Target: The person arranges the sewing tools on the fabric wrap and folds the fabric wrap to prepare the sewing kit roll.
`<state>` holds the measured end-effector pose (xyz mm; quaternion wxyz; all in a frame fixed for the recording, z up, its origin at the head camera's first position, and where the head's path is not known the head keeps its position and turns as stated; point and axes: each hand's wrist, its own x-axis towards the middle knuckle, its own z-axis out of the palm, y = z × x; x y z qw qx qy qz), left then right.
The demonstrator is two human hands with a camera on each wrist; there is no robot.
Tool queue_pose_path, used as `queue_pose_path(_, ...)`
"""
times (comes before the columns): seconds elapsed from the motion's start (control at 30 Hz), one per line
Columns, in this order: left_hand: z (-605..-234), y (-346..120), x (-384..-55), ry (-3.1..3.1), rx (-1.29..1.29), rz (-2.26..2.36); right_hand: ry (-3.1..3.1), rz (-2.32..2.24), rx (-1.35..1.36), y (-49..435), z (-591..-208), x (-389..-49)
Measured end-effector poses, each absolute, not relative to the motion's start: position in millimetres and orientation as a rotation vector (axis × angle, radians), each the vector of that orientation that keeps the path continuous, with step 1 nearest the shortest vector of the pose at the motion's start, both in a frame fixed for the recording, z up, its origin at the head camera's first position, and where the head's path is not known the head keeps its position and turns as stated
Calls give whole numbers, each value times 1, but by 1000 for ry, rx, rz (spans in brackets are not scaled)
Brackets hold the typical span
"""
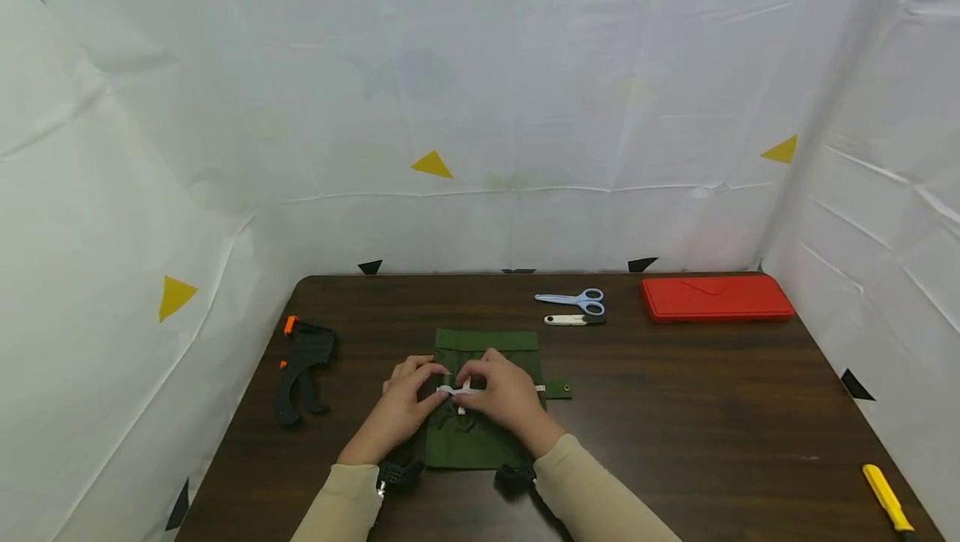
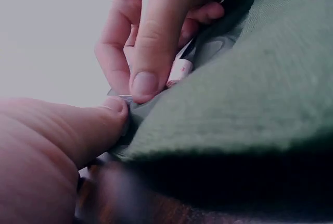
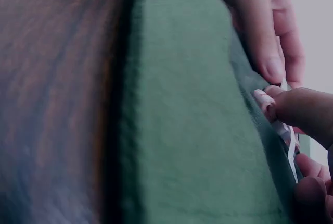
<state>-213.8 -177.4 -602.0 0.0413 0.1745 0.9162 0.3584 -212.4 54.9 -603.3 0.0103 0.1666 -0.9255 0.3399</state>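
Note:
On the table lies an unfolded green cloth pouch [image 1: 480,449] with a white band [image 1: 454,390] running across its middle. My left hand [image 1: 397,413] pinches the band near the pouch's left edge, thumb and forefinger close together. Just to its right, my right hand [image 1: 510,396] pinches the same band between thumb and fingers. A small white roll with red marks [image 3: 264,101] sits by the band, partly covered by my fingers. In the left wrist view the fingertips of both hands nearly meet. At the pouch's right side sticks out a green tab [image 1: 558,390] with a metal eyelet.
Blue-handled scissors [image 1: 577,301] and a white-and-black folding tool [image 1: 573,320] lie behind the pouch. A red case [image 1: 716,298] is at the back right, a black clamp with orange parts [image 1: 303,371] at left. A yellow-handled tool [image 1: 885,496] rests near the right edge.

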Motion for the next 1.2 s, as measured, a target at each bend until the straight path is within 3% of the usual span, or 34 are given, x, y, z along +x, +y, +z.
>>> queue_pose_path(1.2, -604, -177, -216, 2783, 588, 1003, -2914, 1078, 466, 52, -598, -212)
